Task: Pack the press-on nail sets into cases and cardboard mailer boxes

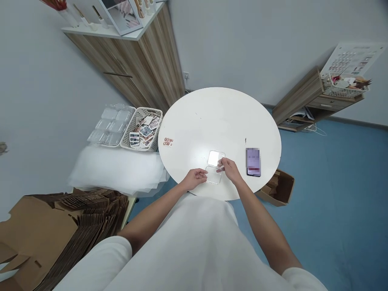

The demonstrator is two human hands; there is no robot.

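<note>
Clear case [214,176]: held between both hands above the near side of the white table [218,109], lid swung open away from the body.
Left hand [195,179]: pinching the case's left edge between thumb and fingertips.
Right hand [230,169]: pinching the case's right side near the fold, fingers curled.
Phone [253,161]: lying on the table, right of the right hand, screen lit.
Small reddish pieces [167,142]: set in rows near the table's left edge.
Brown carton [284,189]: standing open, partly hidden by the table's right edge.
Translucent sheets [115,165]: piled left of the table.
White basket [141,150]: holding printed cards, just beyond the sheets.
Wood-grain cabinet [157,56]: standing against the wall.
</note>
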